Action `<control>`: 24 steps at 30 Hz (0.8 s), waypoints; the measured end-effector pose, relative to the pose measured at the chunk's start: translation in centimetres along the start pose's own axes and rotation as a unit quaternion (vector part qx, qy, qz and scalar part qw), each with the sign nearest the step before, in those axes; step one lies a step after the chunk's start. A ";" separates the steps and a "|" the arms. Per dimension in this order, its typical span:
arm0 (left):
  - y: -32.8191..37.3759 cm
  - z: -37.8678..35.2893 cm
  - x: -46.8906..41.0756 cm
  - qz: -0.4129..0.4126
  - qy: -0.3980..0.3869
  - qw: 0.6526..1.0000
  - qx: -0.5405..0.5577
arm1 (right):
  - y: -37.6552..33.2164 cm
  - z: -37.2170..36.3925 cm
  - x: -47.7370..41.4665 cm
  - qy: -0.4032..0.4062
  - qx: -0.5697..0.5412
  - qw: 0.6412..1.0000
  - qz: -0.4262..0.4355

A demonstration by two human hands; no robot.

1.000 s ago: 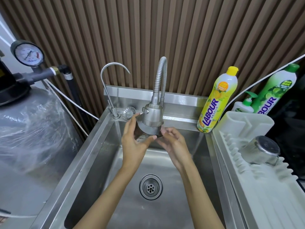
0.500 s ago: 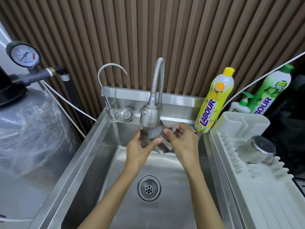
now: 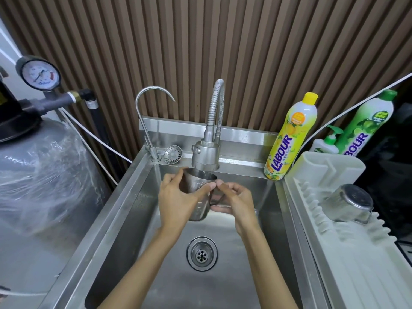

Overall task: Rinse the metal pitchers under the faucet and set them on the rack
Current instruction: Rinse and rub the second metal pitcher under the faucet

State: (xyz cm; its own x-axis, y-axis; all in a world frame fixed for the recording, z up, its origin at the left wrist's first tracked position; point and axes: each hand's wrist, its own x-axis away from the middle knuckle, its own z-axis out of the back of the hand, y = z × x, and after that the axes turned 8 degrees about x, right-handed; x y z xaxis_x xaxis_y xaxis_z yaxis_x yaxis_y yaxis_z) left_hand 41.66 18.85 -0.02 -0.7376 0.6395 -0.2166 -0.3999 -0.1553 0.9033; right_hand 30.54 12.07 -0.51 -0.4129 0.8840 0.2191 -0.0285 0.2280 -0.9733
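A steel pitcher is held upright over the sink, its open mouth right under the spray head of the flexible faucet. My left hand wraps around its left side. On the pitcher's right, my right hand has its fingers closed at the handle. A second metal pitcher lies upside down on the white drying rack to the right of the sink.
The steel sink has a drain in its middle. A thin gooseneck tap and a strainer sit at the back left. Yellow and green detergent bottles stand at the back right. A grey tank with a pressure gauge stands left.
The pitcher has been turned upright and lowered slightly beneath the spray head. My left hand has shifted around its side and my right hand has dropped to the handle.
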 end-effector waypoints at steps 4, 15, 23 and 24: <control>-0.7 -0.5 0.5 0.062 -0.057 0.995 0.055 | -2.3 0.9 1.0 0.109 0.184 0.977 0.020; -0.1 -1.9 -1.0 0.006 -0.062 0.964 0.259 | -1.6 0.3 -0.7 0.026 -0.037 0.992 0.121; 0.6 0.0 -0.3 -0.006 0.036 0.998 0.051 | 0.6 -0.3 -0.7 -0.037 -0.054 0.998 0.001; 0.6 0.0 0.0 -0.003 0.036 0.998 0.045 | 0.2 -0.2 -0.4 -0.021 -0.030 0.999 0.001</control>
State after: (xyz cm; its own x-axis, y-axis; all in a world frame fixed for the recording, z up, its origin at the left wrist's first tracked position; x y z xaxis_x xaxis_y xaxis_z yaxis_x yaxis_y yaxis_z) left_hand 41.43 18.79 0.52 -0.7742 0.5837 -0.2445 -0.3562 -0.0825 0.9308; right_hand 30.87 11.80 -0.83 -0.4514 0.8664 0.2137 0.0253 0.2517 -0.9675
